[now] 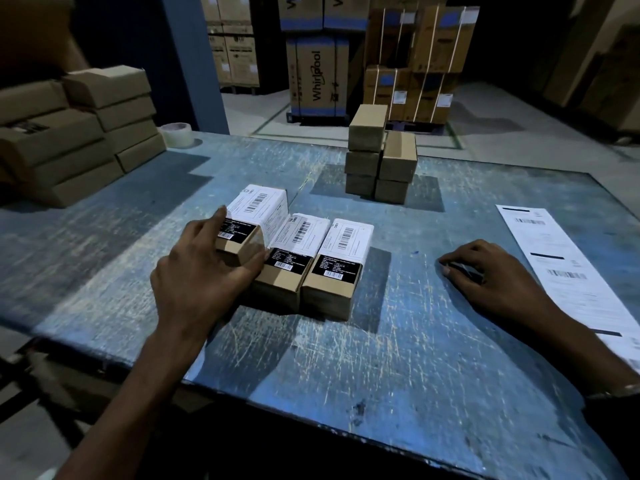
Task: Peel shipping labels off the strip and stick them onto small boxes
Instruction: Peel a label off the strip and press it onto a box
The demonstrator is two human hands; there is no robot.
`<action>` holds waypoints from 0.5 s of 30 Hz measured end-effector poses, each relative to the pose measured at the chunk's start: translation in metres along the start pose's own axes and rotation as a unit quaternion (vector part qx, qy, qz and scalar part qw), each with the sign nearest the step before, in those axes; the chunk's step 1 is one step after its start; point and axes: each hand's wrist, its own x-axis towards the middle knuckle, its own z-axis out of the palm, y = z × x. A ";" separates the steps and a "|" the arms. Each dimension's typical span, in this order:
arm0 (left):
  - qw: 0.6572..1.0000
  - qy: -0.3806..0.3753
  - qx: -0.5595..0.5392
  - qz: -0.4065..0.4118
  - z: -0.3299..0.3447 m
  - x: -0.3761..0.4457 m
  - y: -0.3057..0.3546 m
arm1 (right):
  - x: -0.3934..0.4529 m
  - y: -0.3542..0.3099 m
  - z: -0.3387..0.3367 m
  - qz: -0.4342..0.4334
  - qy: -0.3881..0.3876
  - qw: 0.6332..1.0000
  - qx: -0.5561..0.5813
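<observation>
Head view, one frame only. Scratched blue table (398, 358), dim warehouse light. Three small labelled boxes sit side by side mid-table, touching in a slanted row: left box (254, 216), middle box (294, 258), right box (337, 268). Each has a white shipping label with barcode on its top far half and a black printed sticker nearer the person. Left hand (204, 275) is on the left box, fingers curled round it, index tip at the label's left edge, thumb against the box's near right corner by the middle box; the grip looks closed on the box, and the box sits raised or tilted relative to its neighbours, exact contact with the table not clear. Right hand (491, 275) rests on the table well right of the row, fingers loosely curled, tips down on the surface, holding nothing visible. Label strip (568, 271) lies flat just right of that hand, running to the table's right edge, at least two unpeeled labels with barcodes showing, text blurred. Behind the row, a stack of plain unlabelled boxes (381, 161), two columns, near the far table edge. Far left, a bigger pile of brown cartons (79, 133), with a tape roll (178, 134) just beside it. Off the table in the background, large appliance cartons (317, 77) stand on the floor, one reading Whirlpool.
</observation>
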 end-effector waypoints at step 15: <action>0.995 0.054 0.024 0.074 0.000 -0.009 0.027 | -0.001 0.003 0.002 -0.001 0.004 1.000 0.010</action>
